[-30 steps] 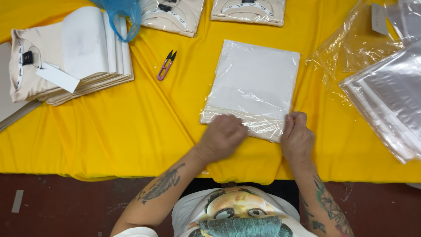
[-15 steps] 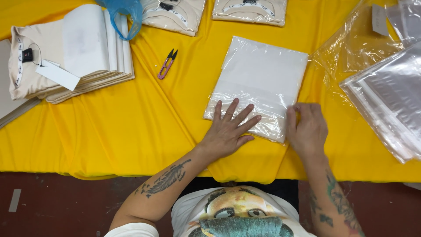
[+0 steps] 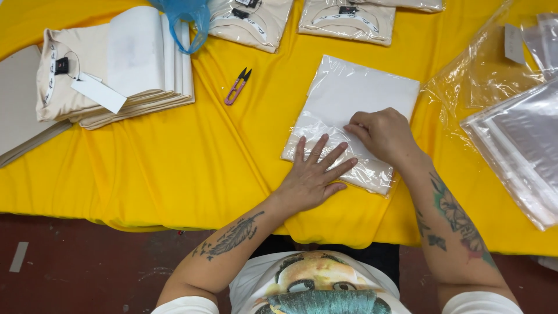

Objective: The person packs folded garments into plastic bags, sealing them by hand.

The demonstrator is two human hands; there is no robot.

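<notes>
A folded white garment in a clear plastic bag lies on the yellow cloth in front of me. My left hand lies flat on the bag's near edge, fingers spread, holding nothing. My right hand rests on the middle of the bag with its fingers curled and pressing down on the plastic. The near part of the bag is hidden under both hands.
A stack of folded beige shirts with a white tag sits at the left. Pink thread snips lie behind the bag. Two bagged shirts lie at the back. Empty clear bags are piled at the right. A blue bag hangs at the top.
My left hand opened from curled to flat and spread. My right hand moved from the bag's near right corner up onto its middle. The bag has turned slightly.
</notes>
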